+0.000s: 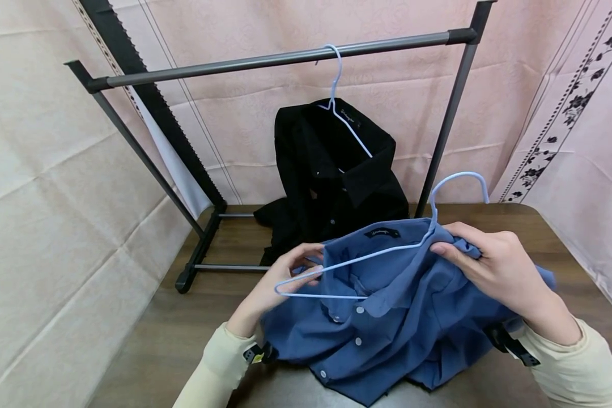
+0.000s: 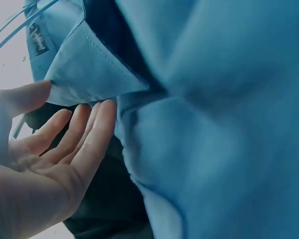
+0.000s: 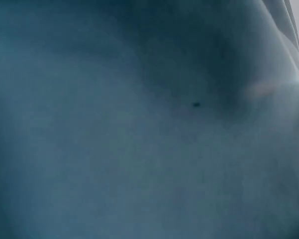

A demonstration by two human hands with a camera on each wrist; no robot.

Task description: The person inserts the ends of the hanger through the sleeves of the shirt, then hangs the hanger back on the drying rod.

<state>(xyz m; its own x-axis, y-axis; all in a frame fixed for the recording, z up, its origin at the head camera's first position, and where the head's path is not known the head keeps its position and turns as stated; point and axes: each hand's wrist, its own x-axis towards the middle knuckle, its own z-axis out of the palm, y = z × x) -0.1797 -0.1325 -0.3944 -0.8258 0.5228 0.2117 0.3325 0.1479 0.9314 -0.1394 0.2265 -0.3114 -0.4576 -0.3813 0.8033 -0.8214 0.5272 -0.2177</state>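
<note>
A blue button-up shirt (image 1: 387,317) is bunched up above the table, its collar spread. Partly inside its neck is a light blue hanger (image 1: 432,207); the hook stands above the collar and one arm end sticks out to the left. My right hand (image 1: 500,266) grips the shirt at the collar and shoulder beside the hook. At the left, my left hand (image 1: 263,290) holds the collar edge near the projecting hanger end. In the left wrist view, thumb and fingers meet the collar flap (image 2: 89,64) from either side. Blue cloth (image 3: 139,149) fills the right wrist view.
Behind the shirt, a dark metal clothes rack (image 1: 265,61) stands on the wooden table (image 1: 148,334). A black shirt (image 1: 306,164) hangs from its bar on a second light blue hanger (image 1: 334,85). Pale patterned cloth (image 1: 56,170) surrounds the table at the back and sides.
</note>
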